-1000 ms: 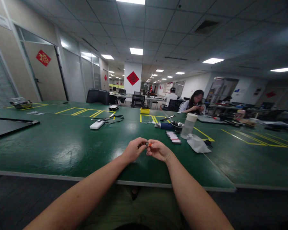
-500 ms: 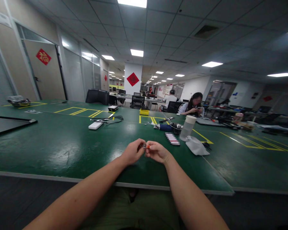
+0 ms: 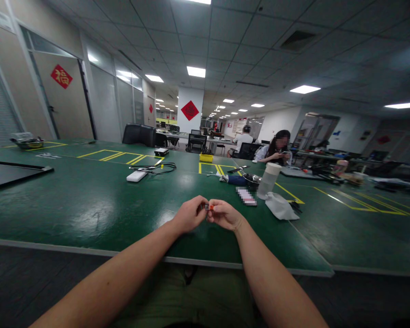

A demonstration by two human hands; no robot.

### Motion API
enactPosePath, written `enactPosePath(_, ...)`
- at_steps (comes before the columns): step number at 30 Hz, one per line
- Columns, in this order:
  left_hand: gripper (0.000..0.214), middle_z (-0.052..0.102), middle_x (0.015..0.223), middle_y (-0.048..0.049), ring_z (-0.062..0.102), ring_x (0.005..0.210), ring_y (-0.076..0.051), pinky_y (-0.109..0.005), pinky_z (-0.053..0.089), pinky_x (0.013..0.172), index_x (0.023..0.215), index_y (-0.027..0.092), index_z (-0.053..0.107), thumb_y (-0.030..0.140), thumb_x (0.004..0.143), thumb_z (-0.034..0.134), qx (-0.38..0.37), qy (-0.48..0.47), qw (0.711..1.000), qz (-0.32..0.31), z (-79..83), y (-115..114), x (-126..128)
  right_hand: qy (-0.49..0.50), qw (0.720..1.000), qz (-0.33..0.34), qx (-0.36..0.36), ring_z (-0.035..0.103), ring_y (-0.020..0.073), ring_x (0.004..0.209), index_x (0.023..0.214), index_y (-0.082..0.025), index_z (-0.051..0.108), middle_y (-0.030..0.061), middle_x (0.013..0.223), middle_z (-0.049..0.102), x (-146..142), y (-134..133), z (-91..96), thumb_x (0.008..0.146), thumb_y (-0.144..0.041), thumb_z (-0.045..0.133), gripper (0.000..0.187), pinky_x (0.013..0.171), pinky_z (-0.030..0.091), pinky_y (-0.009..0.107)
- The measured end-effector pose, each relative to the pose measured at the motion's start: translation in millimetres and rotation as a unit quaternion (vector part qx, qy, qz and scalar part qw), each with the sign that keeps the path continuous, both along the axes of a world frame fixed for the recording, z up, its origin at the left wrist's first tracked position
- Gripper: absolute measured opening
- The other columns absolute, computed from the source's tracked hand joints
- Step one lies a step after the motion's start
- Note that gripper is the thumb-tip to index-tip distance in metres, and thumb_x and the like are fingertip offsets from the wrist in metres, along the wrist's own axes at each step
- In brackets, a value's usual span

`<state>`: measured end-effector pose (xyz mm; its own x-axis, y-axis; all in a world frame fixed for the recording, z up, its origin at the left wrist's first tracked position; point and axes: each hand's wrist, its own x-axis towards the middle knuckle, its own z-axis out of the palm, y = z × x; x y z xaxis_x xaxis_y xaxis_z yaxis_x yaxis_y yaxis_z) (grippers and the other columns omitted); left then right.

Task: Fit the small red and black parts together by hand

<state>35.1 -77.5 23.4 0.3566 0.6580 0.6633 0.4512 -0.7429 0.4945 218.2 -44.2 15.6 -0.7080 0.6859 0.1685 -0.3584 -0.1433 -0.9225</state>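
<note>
My left hand [image 3: 192, 214] and my right hand [image 3: 224, 214] meet above the green table [image 3: 130, 218], close to its front edge. Between the left fingertips is a small greyish metal-looking piece [image 3: 207, 207], pinched and partly hidden. The right thumb and forefinger pinch a small orange piece [image 3: 211, 207] right beside it. Both pieces are too small for me to tell their kind, and I cannot tell whether they are joined.
Right of my hands lie a phone [image 3: 246, 196], a tall translucent bottle [image 3: 269, 180] and a white pouch [image 3: 280, 207]. Ahead are a white power bank [image 3: 136, 176] with black cables and a yellow box [image 3: 206, 157]. A person [image 3: 278, 148] sits across the table.
The camera view has shifted very slightly. Both hands keep their pinch, fingertips together, in nearly the same place.
</note>
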Motion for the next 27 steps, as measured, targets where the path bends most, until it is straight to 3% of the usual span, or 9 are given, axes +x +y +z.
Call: enactPosePath(27, 0.013, 0.055, 0.072, 0.0011, 0.049, 0.060, -0.011, -0.022, 0.038, 0.058, 0.093, 0.018, 0.055, 0.018, 0.081, 0.049, 0.018, 0.004, 1.000, 0.008, -1.5, 2.0, -0.4, 0.003, 1.000, -0.004, 0.003, 0.054, 0.0122, 0.057, 0.080, -0.014, 0.058, 0.0023, 0.067, 0.060, -0.5, 0.3, 0.4, 0.072, -0.018, 0.064, 0.011, 0.059, 0.043, 0.026)
